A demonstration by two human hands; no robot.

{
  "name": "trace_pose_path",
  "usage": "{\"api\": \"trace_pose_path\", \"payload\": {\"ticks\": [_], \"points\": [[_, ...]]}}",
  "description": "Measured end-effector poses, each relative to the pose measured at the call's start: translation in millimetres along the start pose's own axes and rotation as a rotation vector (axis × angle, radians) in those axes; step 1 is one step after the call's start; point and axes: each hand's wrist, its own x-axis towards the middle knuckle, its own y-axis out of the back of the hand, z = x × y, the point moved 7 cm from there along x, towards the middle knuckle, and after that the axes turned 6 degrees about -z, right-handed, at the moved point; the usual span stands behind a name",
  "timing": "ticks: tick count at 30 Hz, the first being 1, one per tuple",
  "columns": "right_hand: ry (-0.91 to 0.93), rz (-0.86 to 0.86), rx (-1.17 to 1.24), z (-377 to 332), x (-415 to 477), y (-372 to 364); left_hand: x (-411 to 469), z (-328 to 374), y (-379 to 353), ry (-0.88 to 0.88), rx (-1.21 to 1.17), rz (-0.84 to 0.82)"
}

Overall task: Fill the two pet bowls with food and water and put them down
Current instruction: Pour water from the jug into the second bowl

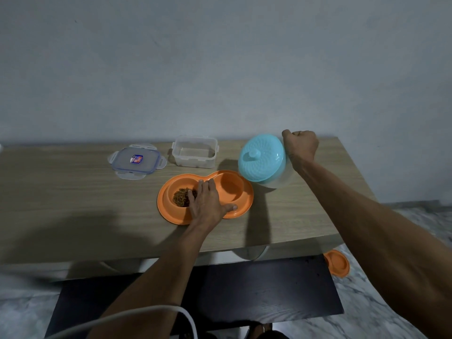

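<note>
An orange double pet bowl (171,211) sits on the wooden table (73,204). Its left well holds brown kibble (181,196); the right well (231,187) looks empty. My left hand (208,204) lies flat on the bowl's middle, fingers spread, pressing it down. My right hand (302,145) is closed on the handle of a clear water jug with a blue lid (263,157). The jug is tilted toward the right well. I see no water flowing.
An empty clear food container (194,152) stands at the back of the table, its lid (137,160) lying to the left. A second orange bowl (337,263) rests on the floor at the right, beside a dark mat (244,289).
</note>
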Motion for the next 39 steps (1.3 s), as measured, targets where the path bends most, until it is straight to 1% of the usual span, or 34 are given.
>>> {"api": "trace_pose_path", "payload": {"ticks": [7,11,20,39], "points": [[0.081,0.006,-0.129,-4.7,-8.4,-1.4,-0.3,0.2,0.3,-0.012,0.003,0.004],[0.097,0.007,-0.171,-7.5,-11.7,-2.4,0.4,-0.6,-0.4,-0.017,-0.013,0.004],[0.156,-0.017,-0.176,-16.3,-16.7,-6.3,-0.3,-0.5,0.2,-0.009,-0.026,-0.003],[0.184,-0.014,-0.189,-29.0,-18.2,-5.9,0.0,1.1,2.2,0.002,-0.013,0.017]]}}
